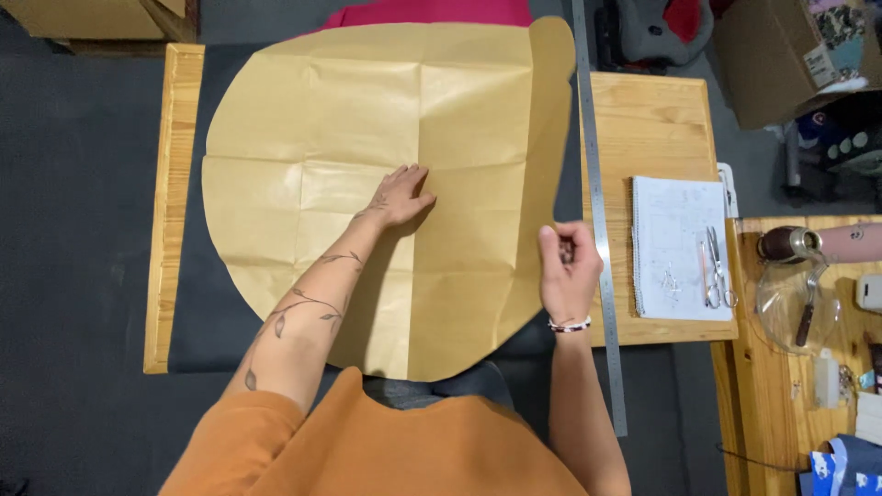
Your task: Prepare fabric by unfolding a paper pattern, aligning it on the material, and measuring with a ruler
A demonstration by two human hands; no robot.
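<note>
Fingers of the left hand [400, 197] lie flat and released on the creased brown paper sheet [367, 184] at frame centre. Right hand [570, 271], fingers curled shut on something too small to tell, hovers at the paper's right edge beside the long metal ruler [599, 220] on the tabletop [652, 110].

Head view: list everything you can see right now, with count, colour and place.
Paper pattern: one, tan, creased, rounded, on dark cloth.
Dark cloth: one, under the paper.
Table: one, light wood.
Ruler: one, long, metal, right of the paper.
Notebook: one, white, spiral-bound, right.
Scissors: one pair, silver, on the notebook.
Pink cloth: one, top edge.
Cardboard box: one, brown, top right.
Left hand: flat on the paper.
Right hand: fingers curled, at the paper's right edge.
</note>
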